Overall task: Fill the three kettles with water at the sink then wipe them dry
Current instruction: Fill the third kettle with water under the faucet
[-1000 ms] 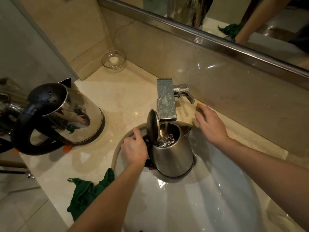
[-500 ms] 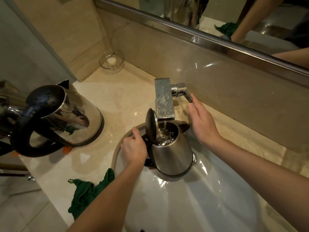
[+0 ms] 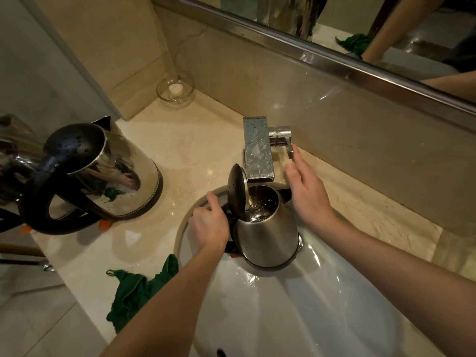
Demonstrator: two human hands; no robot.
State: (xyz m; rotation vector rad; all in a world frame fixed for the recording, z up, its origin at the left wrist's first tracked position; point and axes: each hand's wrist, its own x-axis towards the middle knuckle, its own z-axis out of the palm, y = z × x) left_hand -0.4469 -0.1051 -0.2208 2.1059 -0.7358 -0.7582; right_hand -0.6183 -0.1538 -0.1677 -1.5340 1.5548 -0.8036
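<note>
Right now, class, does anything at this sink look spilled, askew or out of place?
The green cloth lies crumpled at the counter's front edge, one end drooping over the sink rim. Water droplets fleck the counter near the faucet. Otherwise nothing stands out.

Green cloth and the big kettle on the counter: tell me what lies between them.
Head view: only bare, wet marble counter separates the green cloth from the big kettle; the small orange bits sit at the kettle's base.
</note>
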